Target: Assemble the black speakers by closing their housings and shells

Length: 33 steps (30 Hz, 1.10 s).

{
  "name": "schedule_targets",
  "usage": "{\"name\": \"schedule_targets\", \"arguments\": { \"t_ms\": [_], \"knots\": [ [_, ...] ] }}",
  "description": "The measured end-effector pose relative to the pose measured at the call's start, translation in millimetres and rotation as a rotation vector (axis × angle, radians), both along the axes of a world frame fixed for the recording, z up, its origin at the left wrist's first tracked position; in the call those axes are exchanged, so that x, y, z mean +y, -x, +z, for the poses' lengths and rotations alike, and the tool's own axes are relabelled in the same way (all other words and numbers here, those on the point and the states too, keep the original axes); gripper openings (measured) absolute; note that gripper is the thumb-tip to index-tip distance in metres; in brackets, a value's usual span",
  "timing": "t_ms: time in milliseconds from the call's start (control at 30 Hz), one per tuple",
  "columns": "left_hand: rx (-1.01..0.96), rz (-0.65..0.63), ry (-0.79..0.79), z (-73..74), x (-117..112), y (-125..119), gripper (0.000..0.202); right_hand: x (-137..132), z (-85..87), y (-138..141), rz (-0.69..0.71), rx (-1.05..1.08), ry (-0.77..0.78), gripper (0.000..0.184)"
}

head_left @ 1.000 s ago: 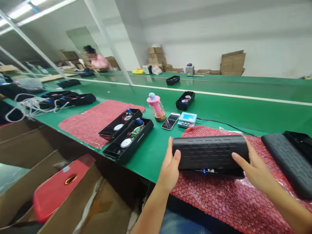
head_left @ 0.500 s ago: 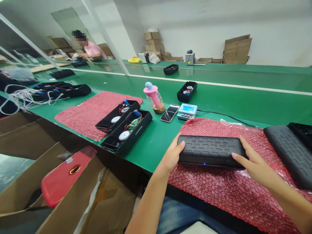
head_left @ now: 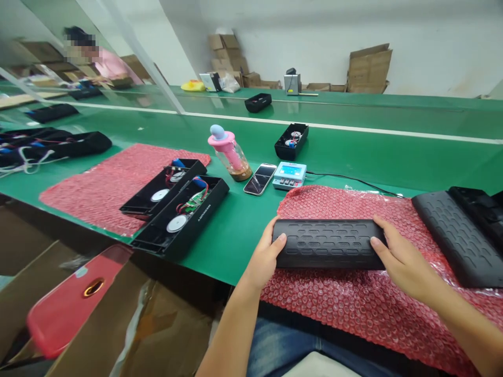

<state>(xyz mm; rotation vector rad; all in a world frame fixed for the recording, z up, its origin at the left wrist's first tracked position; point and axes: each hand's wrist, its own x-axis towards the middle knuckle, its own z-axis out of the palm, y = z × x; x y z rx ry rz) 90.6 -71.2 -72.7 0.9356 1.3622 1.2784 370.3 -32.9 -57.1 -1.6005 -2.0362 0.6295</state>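
A black portable speaker [head_left: 328, 243] with a pattern of raised oblong cells is held level over red bubble wrap [head_left: 353, 303]. My left hand [head_left: 267, 254] grips its left end, thumb on the upper face. Around the right end my right hand [head_left: 396, 254] is closed, its thumb likewise on top; the fingers beneath are hidden. To the right lies another patterned black speaker [head_left: 458, 235]. On the left, two opened speaker housings [head_left: 181, 214] lie side by side, showing wires, round drivers and a green circuit board.
Behind the held speaker are a pale blue meter [head_left: 290, 175] with a cable, a phone [head_left: 260, 179] and a pink-lidded bottle [head_left: 231, 154]. Another open housing [head_left: 291, 141] sits farther back. Cardboard boxes [head_left: 157, 314] and a red case [head_left: 78, 303] stand below the table's left edge. A person [head_left: 110, 68] works far left.
The view has turned slightly to the right, so the bench things sit farther left. The speaker has tilted in my hands, and the blue light on its near edge no longer shows.
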Motion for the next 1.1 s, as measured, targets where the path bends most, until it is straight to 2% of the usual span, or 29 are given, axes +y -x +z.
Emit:
{"name": "schedule_targets", "arguments": {
  "t_ms": [267, 633, 867, 967, 1100],
  "knots": [
    [0.028, 0.006, 0.046, 3.7, -0.2, 4.3, 0.068, 7.4, 9.6, -4.7, 0.01, 0.119, 0.017, 0.041],
    [0.094, 0.087, 0.067, 1.5, 13.3, 2.7, 0.062, 21.7, 14.4, 1.0, 0.03, 0.098, -0.036, 0.035],
    [0.128, 0.041, 0.058, 0.5, 11.0, 3.0, 0.065, 20.4, 14.3, 2.7, 0.032, 0.031, -0.108, 0.029],
    [0.319, 0.063, 0.0, -1.5, 9.6, 5.1, 0.066, 20.4, 12.8, 3.7, 0.046, -0.047, -0.132, 0.03],
    [0.86, 0.074, -0.235, 8.8, 3.1, 2.7, 0.054, 20.5, 15.7, 4.3, 0.104, -0.198, -0.156, 0.034]
  ]
}}
